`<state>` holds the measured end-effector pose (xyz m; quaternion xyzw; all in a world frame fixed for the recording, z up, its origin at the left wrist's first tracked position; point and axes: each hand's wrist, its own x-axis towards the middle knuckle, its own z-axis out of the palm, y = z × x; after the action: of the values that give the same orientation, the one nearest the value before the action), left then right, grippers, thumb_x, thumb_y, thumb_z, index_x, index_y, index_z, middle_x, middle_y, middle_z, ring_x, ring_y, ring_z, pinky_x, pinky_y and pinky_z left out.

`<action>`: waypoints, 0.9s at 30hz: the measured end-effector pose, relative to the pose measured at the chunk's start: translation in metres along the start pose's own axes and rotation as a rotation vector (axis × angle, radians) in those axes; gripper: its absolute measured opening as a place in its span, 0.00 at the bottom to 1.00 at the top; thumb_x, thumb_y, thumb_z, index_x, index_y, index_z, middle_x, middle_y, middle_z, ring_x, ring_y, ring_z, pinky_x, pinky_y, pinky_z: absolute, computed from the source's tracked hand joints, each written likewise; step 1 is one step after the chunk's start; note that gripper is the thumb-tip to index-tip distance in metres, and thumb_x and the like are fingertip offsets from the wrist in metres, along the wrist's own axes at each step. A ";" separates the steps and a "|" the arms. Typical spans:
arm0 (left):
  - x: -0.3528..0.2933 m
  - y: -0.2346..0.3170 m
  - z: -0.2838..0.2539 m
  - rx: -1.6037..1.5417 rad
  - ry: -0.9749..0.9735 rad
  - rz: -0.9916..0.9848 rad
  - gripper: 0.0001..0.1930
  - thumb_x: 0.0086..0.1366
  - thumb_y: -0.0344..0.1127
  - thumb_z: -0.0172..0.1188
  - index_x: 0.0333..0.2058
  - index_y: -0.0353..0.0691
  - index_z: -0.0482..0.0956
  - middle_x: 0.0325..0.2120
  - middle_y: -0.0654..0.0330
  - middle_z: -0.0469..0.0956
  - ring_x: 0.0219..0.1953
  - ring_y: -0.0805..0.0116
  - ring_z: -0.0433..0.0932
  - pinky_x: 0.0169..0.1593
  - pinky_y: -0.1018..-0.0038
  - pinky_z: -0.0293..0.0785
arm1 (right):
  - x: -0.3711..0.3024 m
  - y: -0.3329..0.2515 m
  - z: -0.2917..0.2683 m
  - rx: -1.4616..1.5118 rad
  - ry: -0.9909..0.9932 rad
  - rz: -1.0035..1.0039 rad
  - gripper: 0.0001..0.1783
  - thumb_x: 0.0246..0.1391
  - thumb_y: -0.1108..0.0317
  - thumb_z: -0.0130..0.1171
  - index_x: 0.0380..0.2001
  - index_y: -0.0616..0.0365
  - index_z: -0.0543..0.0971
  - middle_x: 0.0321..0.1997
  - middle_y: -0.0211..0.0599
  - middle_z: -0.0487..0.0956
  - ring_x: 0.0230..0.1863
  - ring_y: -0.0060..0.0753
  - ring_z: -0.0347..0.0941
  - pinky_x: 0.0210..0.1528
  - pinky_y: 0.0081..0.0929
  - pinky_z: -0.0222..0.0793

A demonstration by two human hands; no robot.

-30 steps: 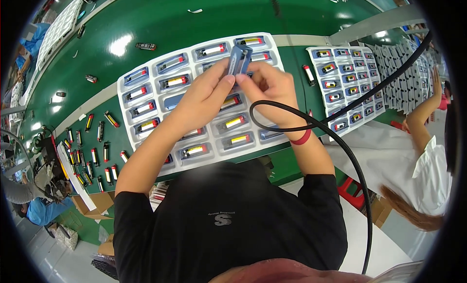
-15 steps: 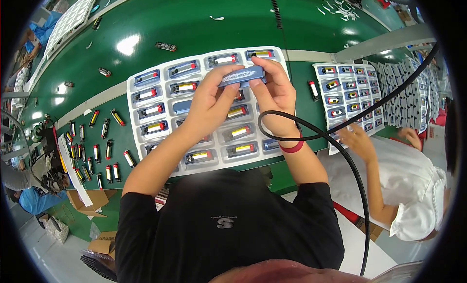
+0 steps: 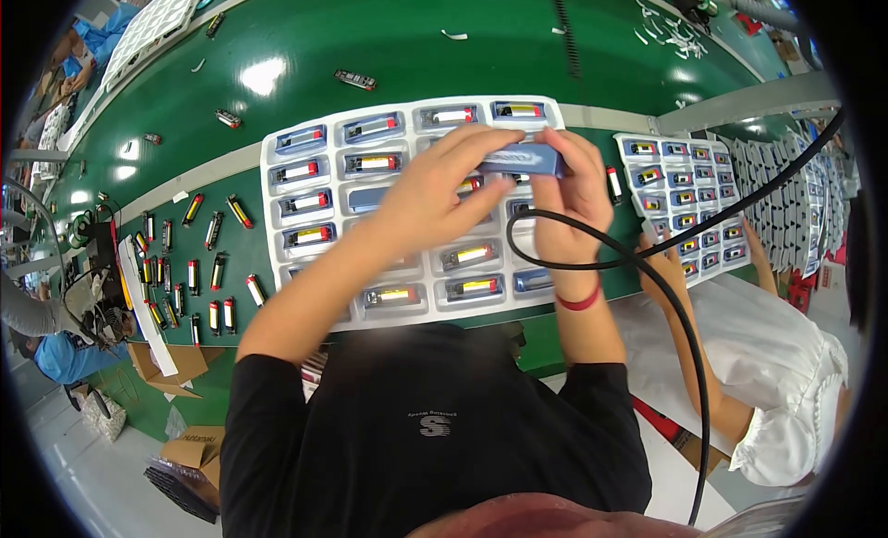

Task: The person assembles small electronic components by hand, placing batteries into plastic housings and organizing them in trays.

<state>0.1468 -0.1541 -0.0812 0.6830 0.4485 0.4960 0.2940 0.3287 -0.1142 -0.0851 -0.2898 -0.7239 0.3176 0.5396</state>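
Note:
A blue oblong casing (image 3: 535, 159) with pale lettering on its side is held above a white moulded tray (image 3: 336, 174). My right hand (image 3: 575, 191) grips its right end, fingers behind and thumb in front. At the left end, my left hand (image 3: 449, 186) has its fingers over the casing's top and its thumb lower down. Tray pockets hold blue shells, most with a battery and small electronics inside, such as the red-ended battery assembly (image 3: 308, 235). One blue casing (image 3: 367, 200) lies in a pocket with its plain side up. My hands hide several pockets.
Loose battery assemblies (image 3: 215, 274) lie on the green table at the left. A black cable (image 3: 680, 307) loops in front of my right wrist. At right, a co-worker's hands (image 3: 668, 270) hold another filled tray (image 3: 668, 175), beside stacked trays (image 3: 786, 200). White scraps (image 3: 680, 38) lie far right.
The casing and both my hands have shifted slightly right in view. My left hand has turned more palm-down over the casing's left end. The co-worker's hands have moved onto the neighbouring tray.

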 end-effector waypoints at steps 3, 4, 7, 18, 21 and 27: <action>0.016 -0.025 -0.048 0.186 -0.227 -0.125 0.26 0.64 0.39 0.68 0.61 0.46 0.76 0.50 0.55 0.80 0.49 0.58 0.80 0.55 0.63 0.77 | 0.014 -0.025 -0.054 -0.364 -0.377 -0.071 0.26 0.49 0.86 0.61 0.54 0.60 0.80 0.48 0.47 0.79 0.48 0.48 0.80 0.49 0.35 0.77; 0.023 -0.062 -0.074 0.214 -0.161 -0.059 0.22 0.66 0.37 0.65 0.59 0.48 0.78 0.48 0.55 0.81 0.46 0.61 0.81 0.53 0.65 0.77 | 0.014 -0.040 -0.066 -0.417 -0.556 -0.005 0.25 0.50 0.85 0.62 0.53 0.62 0.79 0.49 0.49 0.79 0.49 0.50 0.80 0.52 0.35 0.77; 0.042 -0.142 -0.136 0.684 -0.052 -0.139 0.20 0.66 0.29 0.55 0.56 0.47 0.80 0.48 0.54 0.81 0.52 0.56 0.80 0.58 0.63 0.76 | 0.001 -0.032 -0.083 -0.442 -0.761 0.069 0.20 0.49 0.81 0.63 0.48 0.62 0.79 0.46 0.48 0.82 0.49 0.51 0.80 0.51 0.39 0.76; 0.049 -0.149 -0.119 0.611 -0.070 -0.095 0.15 0.66 0.33 0.63 0.50 0.38 0.82 0.43 0.50 0.82 0.45 0.51 0.81 0.50 0.65 0.77 | -0.022 -0.001 -0.077 -0.337 -0.669 -0.022 0.22 0.43 0.84 0.61 0.45 0.61 0.80 0.50 0.44 0.80 0.50 0.47 0.79 0.50 0.37 0.77; 0.050 -0.062 -0.071 0.389 -0.143 -0.037 0.16 0.68 0.35 0.64 0.52 0.38 0.82 0.40 0.54 0.82 0.36 0.62 0.80 0.41 0.72 0.76 | -0.009 -0.001 -0.061 -0.240 -0.411 0.103 0.23 0.48 0.80 0.67 0.50 0.60 0.81 0.50 0.45 0.79 0.49 0.43 0.79 0.49 0.32 0.77; 0.024 -0.002 -0.012 -0.415 -0.403 -0.504 0.16 0.73 0.37 0.59 0.56 0.39 0.79 0.36 0.63 0.85 0.30 0.79 0.77 0.35 0.80 0.73 | 0.004 0.005 -0.041 0.111 -0.258 0.203 0.15 0.57 0.76 0.68 0.49 0.61 0.83 0.48 0.39 0.80 0.46 0.29 0.80 0.48 0.24 0.77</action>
<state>0.1377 -0.1318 -0.0689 0.5611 0.4256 0.3440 0.6210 0.3682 -0.1022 -0.0780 -0.2878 -0.7355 0.4445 0.4226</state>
